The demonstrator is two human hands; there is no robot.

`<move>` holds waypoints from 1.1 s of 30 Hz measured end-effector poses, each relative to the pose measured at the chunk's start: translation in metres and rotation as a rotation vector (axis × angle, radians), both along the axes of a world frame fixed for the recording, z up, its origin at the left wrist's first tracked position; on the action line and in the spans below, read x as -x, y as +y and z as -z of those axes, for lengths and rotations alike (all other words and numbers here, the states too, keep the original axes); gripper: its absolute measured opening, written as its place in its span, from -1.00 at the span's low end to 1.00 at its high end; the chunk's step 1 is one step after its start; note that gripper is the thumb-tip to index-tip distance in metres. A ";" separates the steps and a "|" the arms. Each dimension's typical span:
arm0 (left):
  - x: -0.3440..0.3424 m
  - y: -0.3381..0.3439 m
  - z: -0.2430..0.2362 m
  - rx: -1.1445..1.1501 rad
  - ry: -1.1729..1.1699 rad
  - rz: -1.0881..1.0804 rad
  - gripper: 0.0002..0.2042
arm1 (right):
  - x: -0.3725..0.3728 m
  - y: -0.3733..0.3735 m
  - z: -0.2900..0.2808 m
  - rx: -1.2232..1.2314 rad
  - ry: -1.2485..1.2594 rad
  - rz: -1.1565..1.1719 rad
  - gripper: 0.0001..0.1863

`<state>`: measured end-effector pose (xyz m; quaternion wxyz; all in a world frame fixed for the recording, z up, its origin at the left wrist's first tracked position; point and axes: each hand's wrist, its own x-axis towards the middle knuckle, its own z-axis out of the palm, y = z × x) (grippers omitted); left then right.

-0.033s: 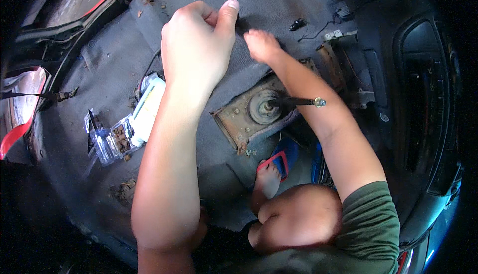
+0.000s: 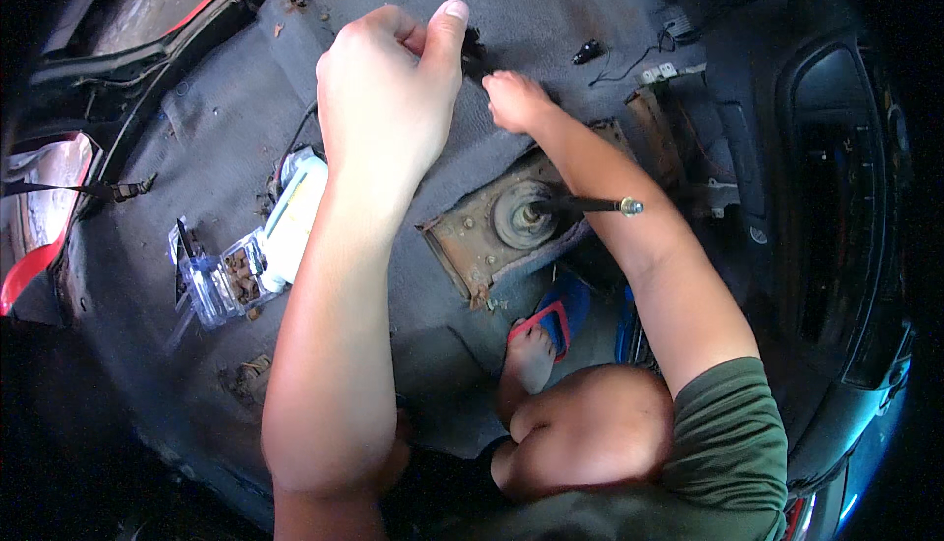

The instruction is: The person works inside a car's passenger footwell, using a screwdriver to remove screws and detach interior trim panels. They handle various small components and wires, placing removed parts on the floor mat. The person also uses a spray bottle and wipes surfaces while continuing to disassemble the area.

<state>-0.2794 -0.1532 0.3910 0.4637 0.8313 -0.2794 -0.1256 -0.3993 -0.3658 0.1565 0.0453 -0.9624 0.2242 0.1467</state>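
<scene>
Nothing has moved: left hand (image 2: 388,98) still pinches black clip (image 2: 473,49).

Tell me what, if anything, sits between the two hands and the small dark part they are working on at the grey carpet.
Nothing visible does. The left hand pinches the small dark part directly with thumb and fingers, and the right hand rests on the grey carpet just beside it. The metal lever lies nearer the person, clear of both.

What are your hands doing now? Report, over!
Left hand pinching small black part over grey floor carpet. Right hand pressing carpet beside it. Thin black metal lever under right forearm.
</scene>
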 end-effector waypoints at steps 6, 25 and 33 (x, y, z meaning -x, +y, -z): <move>-0.006 0.006 0.004 0.105 -0.015 -0.052 -0.55 | 0.052 0.001 -0.045 -0.609 -0.608 0.423 -0.74; 0.006 -0.003 -0.001 0.268 0.113 0.003 -0.58 | 0.266 -0.122 -0.075 -0.475 -0.987 1.271 -0.80; 0.004 0.000 0.008 0.208 0.011 0.016 -0.58 | 0.275 -0.159 -0.032 -0.255 -0.549 1.167 -0.75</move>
